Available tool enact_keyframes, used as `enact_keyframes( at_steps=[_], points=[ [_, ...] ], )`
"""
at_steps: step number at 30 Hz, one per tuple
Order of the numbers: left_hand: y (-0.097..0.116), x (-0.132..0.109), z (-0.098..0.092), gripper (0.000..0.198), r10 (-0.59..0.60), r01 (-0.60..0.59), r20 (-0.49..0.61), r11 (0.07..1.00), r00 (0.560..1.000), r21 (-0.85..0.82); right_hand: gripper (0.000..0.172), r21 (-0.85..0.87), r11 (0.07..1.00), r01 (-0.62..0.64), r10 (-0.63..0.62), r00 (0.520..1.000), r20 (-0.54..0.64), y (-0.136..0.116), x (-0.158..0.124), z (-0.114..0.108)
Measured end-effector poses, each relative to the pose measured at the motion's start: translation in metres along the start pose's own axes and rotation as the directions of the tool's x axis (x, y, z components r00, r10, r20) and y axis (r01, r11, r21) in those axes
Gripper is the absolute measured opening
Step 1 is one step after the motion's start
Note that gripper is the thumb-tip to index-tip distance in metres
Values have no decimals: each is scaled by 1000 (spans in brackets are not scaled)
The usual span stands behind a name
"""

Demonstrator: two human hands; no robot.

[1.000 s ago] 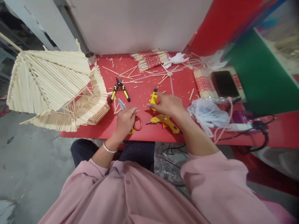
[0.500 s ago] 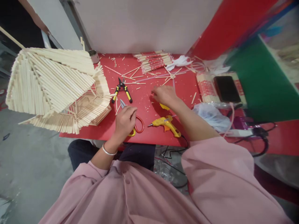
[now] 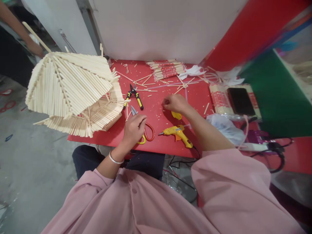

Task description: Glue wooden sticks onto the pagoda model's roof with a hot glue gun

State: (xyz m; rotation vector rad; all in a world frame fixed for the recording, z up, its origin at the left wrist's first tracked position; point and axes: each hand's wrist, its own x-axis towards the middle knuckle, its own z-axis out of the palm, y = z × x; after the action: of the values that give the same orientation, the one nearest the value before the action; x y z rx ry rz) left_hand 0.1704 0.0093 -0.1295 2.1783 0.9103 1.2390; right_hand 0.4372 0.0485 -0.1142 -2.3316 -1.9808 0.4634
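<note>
Left hand (image 3: 133, 128): fingers closed over the handles of the orange- and yellow-handled steel scissors (image 3: 134, 110), which lie on the red bench (image 3: 161, 146) near its front edge. The blades point up-left at the pale wooden-stick house model (image 3: 73, 87).

Right hand (image 3: 175, 103): mid-bench, fingers curled and pinched down at the surface. Can't tell if anything tiny is between them. A small yellow plastic object (image 3: 175, 115) sits just under the wrist.

Risks, as I judge them:
- The right forearm crosses above the yellow hot glue gun (image 3: 177, 131). A dropped wrist could knock it or touch the nozzle, which may be hot.
- The gun's cable hangs off the front edge, so a sleeve snag could drag the gun off.
- The blade tips are near the model, and a push forward could jab the sticks loose.
- The model overhangs the bench's left edge, so a nudge might tip it to the floor.
- Loose stick offcuts (image 3: 146, 85) could get swept off.
</note>
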Motion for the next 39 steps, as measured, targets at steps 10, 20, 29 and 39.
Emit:
enact_keyframes(
  at_steps=[10,20,29,39],
  points=[
    [1,0,10,16,-464,507,207,764,861,-399,28,482,871,98,-106,994,-12,-11,-36,6],
    [13,-1,13,57,-614,720,429,363,663,-592,20,755,621,209,-187,975,-116,-64,-75,13],
    [13,-9,-12,56,-458,794,649,373,608,-480,13,739,647,188,-348,935,66,-66,-98,1],
    [24,-12,-14,56,-433,798,677,420,595,-432,19,694,693,196,-345,935,81,-63,-113,1]
  ],
)
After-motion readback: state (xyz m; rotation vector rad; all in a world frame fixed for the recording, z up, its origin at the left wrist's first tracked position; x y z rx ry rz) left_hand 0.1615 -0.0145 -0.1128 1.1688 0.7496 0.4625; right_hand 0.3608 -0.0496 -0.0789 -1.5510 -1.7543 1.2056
